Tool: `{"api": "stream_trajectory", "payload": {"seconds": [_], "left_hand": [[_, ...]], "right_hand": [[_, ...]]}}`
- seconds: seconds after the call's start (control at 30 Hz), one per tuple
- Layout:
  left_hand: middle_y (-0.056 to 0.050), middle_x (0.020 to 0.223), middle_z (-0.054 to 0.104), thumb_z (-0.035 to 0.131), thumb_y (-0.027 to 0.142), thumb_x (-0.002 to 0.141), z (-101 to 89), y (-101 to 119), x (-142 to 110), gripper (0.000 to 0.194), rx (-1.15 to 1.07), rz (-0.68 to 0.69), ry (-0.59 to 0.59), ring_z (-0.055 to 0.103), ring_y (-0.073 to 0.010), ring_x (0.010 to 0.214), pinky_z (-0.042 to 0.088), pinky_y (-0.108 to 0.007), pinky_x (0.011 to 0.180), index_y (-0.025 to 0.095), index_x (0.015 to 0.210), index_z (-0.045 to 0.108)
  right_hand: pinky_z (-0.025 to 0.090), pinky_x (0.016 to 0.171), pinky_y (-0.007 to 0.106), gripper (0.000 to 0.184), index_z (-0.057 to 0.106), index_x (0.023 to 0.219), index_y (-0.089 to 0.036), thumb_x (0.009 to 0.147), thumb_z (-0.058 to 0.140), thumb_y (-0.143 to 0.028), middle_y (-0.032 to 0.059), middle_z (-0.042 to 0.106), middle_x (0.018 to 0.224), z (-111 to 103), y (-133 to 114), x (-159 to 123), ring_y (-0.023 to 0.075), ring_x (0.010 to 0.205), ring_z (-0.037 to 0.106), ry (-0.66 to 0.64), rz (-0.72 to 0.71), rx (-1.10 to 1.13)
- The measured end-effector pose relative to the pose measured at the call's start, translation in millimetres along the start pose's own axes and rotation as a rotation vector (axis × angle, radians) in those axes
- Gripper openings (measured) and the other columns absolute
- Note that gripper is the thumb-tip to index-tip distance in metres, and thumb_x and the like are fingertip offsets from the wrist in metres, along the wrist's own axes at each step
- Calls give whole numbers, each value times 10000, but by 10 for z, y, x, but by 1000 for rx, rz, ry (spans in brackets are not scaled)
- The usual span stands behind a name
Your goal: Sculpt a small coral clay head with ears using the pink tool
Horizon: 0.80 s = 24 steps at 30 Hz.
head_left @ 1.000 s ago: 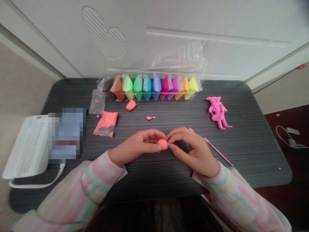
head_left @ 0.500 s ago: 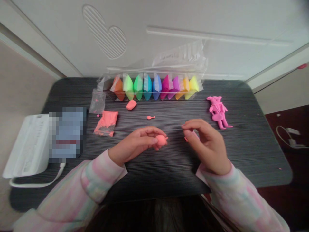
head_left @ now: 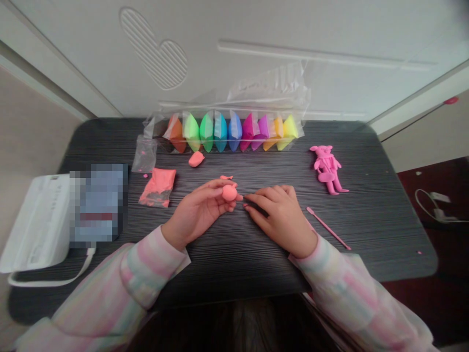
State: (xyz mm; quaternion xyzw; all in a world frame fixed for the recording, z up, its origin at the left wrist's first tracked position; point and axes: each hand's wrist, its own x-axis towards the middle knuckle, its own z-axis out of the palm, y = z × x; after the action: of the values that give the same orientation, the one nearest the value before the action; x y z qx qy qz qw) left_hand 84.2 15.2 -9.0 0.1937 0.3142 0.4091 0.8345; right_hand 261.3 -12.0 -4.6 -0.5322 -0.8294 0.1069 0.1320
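Observation:
Between the thumb and fingers of my left hand (head_left: 205,205) is a small round ball of coral modelling clay (head_left: 229,192) with little bits sticking out. Close to its right, my right hand (head_left: 280,215) hovers palm down, thumb and forefinger slightly apart, with nothing plainly visible between them. A small coral clay piece (head_left: 226,177) lies just behind the ball, partly covered by my left fingers. A pink modelling tool (head_left: 328,228) rests on the table right of my right hand. A coral clay lump (head_left: 196,159) and an opened packet of coral clay (head_left: 158,187) lie farther left.
A pink clay figure (head_left: 327,168) lies at the right. Several coloured clay packets (head_left: 220,132) stand in a row along the back, beside a small clear bag (head_left: 144,154). A blurred-out phone (head_left: 98,203) and a white box (head_left: 36,222) with a cable occupy the left of the dark table (head_left: 234,274).
My right hand has moved left toward the clay ball and turned palm down, uncovering the pink tool. My left hand has raised the ball slightly up and left.

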Motion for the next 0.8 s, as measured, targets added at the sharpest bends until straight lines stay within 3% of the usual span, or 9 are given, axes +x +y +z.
{"api": "stream_trajectory", "payload": {"seconds": [0.23,0.4,0.57,0.8], "left_hand": [[-76,818,651,437,57,725,-3,-4,-21,217,16,-26,-25,591,-145,784,448,-227,686,120,869,587],[-72,869,645,442,54,721,2,4,-29,219,17,-67,-36,601,-129,733,457,-227,692,119,871,587],[-59,831,638,464,73,718,16,-2,-34,191,27,-92,-51,600,-143,753,464,-244,704,109,859,588],[-24,795,626,496,71,728,24,-15,-36,171,41,-99,-73,588,-118,767,456,-242,743,131,863,581]], "right_hand": [[283,733,363,159,593,817,-231,816,436,-256,9,618,860,15,-5,18,170,796,511,-6,-27,9],[385,767,304,98,575,835,-195,775,500,-212,20,632,874,-51,55,10,147,834,556,126,84,387],[447,660,262,80,584,790,-206,739,550,-257,-4,623,770,-179,32,83,122,710,572,194,258,805],[451,653,235,35,573,751,-188,718,571,-199,-18,602,735,-266,-98,248,96,702,563,145,200,1060]]}}
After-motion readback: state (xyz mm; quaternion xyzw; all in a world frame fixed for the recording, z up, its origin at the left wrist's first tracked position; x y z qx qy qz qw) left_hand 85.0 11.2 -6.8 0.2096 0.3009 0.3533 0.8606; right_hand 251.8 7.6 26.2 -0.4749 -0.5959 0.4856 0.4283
